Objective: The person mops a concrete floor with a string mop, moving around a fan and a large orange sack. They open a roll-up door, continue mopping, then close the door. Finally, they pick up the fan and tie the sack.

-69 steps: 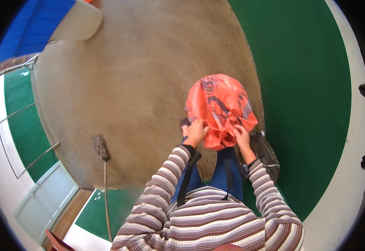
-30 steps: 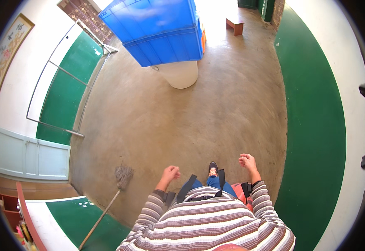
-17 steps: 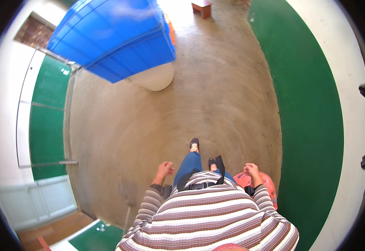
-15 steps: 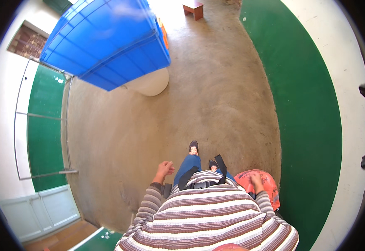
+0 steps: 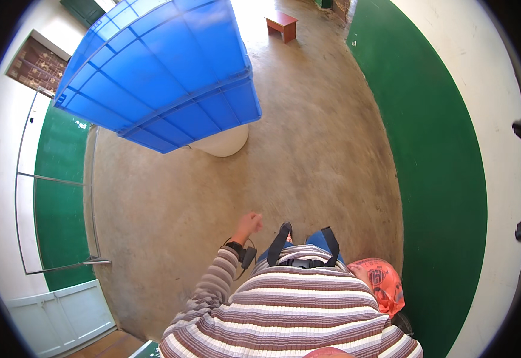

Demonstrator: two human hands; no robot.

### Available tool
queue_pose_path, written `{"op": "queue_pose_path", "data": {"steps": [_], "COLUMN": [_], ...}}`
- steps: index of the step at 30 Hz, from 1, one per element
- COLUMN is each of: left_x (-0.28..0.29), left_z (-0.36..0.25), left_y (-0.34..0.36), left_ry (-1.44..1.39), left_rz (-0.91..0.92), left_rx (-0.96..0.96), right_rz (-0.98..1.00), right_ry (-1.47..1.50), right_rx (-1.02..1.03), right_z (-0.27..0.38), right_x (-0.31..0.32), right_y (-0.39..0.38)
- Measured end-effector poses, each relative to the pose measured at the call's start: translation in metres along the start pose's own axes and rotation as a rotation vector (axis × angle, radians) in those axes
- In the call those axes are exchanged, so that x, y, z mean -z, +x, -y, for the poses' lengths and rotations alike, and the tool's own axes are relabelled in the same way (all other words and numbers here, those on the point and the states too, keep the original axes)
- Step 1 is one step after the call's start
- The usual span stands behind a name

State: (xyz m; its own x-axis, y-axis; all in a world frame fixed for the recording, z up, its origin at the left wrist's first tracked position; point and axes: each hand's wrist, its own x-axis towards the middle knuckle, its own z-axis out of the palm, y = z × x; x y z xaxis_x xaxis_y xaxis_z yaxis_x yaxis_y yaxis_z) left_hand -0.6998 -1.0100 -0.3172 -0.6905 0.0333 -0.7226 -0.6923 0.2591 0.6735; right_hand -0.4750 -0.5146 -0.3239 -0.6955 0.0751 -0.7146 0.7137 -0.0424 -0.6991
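Note:
My left hand (image 5: 249,224) is in front of my body at the left, above the floor, its fingers curled in with nothing visible in them and slightly blurred. On that wrist sits a black strap (image 5: 235,246) with a small dark box and a thin cable. My right hand is hidden by my striped top. At my right side hangs a rounded orange-red bag (image 5: 385,289) with dark print, seemingly plastic; what holds it does not show. A black belt (image 5: 301,263) with a buckle crosses my waist.
Ahead at the left, a large blue plastic crate (image 5: 171,71) stands above a pale round base (image 5: 227,143). A small red-brown stool (image 5: 282,25) is farther off. A green-and-white wall (image 5: 439,179) runs along the right. A thin metal frame (image 5: 19,191) stands at the left.
The blue crate and stool appear nearer. My left hand has swung forward and right. My right hand, earlier seen against the bag, has gone out of sight.

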Motion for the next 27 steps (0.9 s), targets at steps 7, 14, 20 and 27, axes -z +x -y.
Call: {"op": "queue_pose_path", "data": {"steps": [7,14,20,27], "left_x": [0.017,0.058,0.116,0.250], "left_z": [0.030,0.030,0.040,0.027], "left_y": [-0.020,-0.084,-0.097,-0.109], "left_ry": [-0.233,-0.509,-0.712,-0.754], "left_rz": [-0.132,-0.373,-0.535,-0.548], "left_rx": [0.130,0.165,0.096,-0.084], "right_rz": [-0.067,0.165,0.368,0.512], "right_ry": [-0.166,-0.471,-0.411,-0.300], "right_rx": [-0.183,0.113,0.372,0.500], "right_z": [0.099,0.228,0.352,0.401], "right_x": [-0.012,-0.110,-0.274,-0.470], "right_y": [0.101,0.219,0.225,0.175]}}
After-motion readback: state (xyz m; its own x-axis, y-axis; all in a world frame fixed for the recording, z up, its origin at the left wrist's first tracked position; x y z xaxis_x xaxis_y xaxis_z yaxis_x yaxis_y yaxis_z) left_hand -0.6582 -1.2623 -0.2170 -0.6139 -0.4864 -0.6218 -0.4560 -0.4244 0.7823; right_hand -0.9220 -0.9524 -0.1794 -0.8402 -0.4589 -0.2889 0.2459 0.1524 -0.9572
